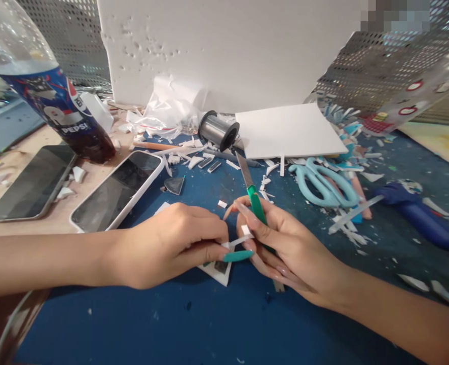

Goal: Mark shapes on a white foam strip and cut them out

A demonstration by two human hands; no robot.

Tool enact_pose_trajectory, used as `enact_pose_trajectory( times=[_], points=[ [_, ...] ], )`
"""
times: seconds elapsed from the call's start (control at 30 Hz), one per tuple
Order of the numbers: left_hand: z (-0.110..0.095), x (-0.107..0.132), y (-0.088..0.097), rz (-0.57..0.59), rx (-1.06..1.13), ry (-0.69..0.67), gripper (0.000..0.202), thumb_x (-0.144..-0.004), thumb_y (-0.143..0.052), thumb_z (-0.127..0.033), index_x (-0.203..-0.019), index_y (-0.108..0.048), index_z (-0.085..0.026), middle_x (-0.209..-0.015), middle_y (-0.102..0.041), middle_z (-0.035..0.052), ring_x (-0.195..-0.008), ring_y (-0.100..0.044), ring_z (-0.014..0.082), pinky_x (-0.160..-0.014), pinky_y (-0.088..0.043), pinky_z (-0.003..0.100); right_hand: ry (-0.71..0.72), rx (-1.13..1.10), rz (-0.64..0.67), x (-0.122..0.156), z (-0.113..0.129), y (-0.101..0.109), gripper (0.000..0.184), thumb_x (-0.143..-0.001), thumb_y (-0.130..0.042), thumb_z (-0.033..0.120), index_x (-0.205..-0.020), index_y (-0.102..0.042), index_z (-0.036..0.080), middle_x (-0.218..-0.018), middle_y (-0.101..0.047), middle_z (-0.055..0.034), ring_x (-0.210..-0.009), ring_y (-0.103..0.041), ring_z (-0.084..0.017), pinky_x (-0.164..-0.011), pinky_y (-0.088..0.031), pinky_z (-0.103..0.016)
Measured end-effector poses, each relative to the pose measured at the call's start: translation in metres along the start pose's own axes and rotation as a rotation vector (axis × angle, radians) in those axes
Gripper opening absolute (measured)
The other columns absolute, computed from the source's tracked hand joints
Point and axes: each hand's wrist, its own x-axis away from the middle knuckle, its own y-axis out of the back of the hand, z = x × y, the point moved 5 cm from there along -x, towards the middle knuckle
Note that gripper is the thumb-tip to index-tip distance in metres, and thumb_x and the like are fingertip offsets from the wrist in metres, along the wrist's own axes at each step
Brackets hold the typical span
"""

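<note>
My left hand [179,246] is closed, its thumb and fingers pinching a thin white foam strip [240,240]. A small white block [246,231] sits at the strip's far end, close to the fingers of my right hand [285,238]; whether they touch it is unclear. That right hand is wrapped round a green box cutter [258,205], whose blade [244,170] points up and away from me. Under my left hand lies a flat white-bordered piece [222,274] with a dark patch, mostly covered by the fingers. Both hands are just above the blue mat [152,324].
Light-blue scissors [323,185] and a blue glue gun [422,213] lie to the right. Behind are a grey spool [219,130], white foam sheet [289,131] and scattered scraps. On the left are two phones [120,190] and a Pepsi bottle [65,111]. A large foam board [224,56] stands behind.
</note>
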Motion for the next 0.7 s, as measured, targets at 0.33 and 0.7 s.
enact_pose_trajectory(
  times=[0.33,0.7],
  points=[
    [0.0071,0.0023,-0.0034,0.025,0.212,0.144,0.028,-0.108,-0.055,-0.022,-0.081,-0.058,-0.017,-0.072,-0.059,-0.0036,-0.06,-0.047,0.0087,-0.057,-0.039,0.016,0.026,0.013,0.137,0.0001,0.0026,-0.0029,0.056,-0.083,-0.08,0.068,-0.103,-0.056,0.022,-0.058,-0.05,0.0132,-0.033,-0.024,0.0,-0.034,-0.034,-0.012],
    [0.0077,0.0023,-0.0088,0.071,0.275,0.152,0.03,-0.106,-0.058,-0.021,-0.077,-0.057,-0.016,-0.079,-0.061,-0.001,-0.064,-0.044,0.0096,-0.061,-0.039,0.019,-0.012,0.083,-0.042,-0.0008,0.0006,0.0008,0.05,-0.071,-0.095,0.054,-0.077,-0.06,0.018,-0.057,-0.063,0.0065,-0.03,-0.037,-0.001,-0.029,-0.036,-0.014]
  ],
)
